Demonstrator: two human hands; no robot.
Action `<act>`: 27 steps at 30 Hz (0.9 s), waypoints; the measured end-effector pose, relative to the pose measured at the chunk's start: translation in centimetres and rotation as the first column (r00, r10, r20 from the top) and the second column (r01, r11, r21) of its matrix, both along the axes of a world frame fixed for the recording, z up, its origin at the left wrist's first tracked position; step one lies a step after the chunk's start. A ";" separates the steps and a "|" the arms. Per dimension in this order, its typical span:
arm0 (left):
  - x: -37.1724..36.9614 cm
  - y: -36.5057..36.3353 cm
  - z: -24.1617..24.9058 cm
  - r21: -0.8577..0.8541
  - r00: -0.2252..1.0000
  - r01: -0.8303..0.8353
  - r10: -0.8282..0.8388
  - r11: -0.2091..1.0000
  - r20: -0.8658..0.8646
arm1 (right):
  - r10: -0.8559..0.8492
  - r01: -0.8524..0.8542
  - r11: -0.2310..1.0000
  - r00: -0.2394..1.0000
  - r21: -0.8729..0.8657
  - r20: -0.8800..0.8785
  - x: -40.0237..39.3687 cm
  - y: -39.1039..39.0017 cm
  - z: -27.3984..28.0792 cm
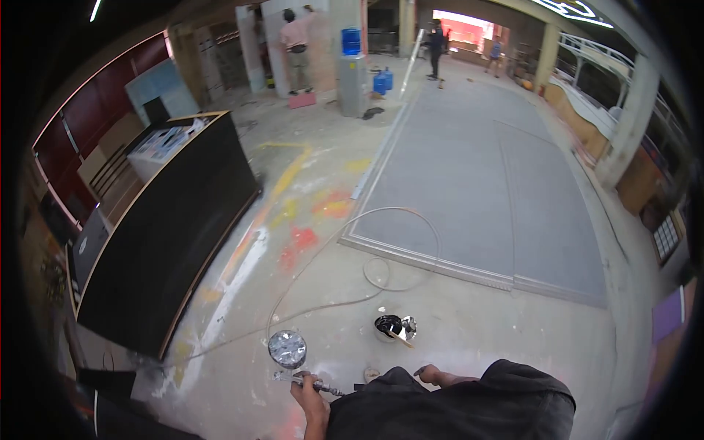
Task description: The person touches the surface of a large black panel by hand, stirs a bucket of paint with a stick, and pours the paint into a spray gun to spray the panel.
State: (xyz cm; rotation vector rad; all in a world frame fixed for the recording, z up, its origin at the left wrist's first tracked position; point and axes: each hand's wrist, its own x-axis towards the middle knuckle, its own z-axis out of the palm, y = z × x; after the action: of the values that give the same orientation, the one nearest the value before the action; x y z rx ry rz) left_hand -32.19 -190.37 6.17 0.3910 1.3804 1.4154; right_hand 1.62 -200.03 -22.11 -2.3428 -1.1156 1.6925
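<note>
My left hand (311,396) is closed around a slim metal tool (323,386) that looks like a spray gun; its exact kind is hard to make out. Just beyond the tool is a round, shiny silver-topped container (287,349). My right hand (433,376) is beside my dark-clothed leg, its fingers curled. A small dark spot shows at its fingertips, too small to name. In front of me on the floor, an open paint can (388,325) with black contents has a stick (402,339) across it and its shiny lid (409,327) alongside.
A thin hose (330,303) loops over the paint-stained floor. Ahead lies a large grey platform (462,183) with a raised edge. On the left stands a long black counter (172,235). Farther back are a water dispenser (352,84), blue bottles (382,81) and several people.
</note>
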 end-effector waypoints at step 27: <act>1.0 -0.2 -0.1 0.053 0.998 0.055 -0.053 0.997 -0.046 | 0.014 -0.009 0.999 0.992 0.043 -0.125 2.1 -4.1 -11.2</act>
State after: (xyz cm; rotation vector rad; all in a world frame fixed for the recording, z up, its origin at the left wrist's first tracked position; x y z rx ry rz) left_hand -31.24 -190.56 6.07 0.4944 1.3592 1.4099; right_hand 3.76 -204.15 -33.28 -2.1757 -1.1338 1.7731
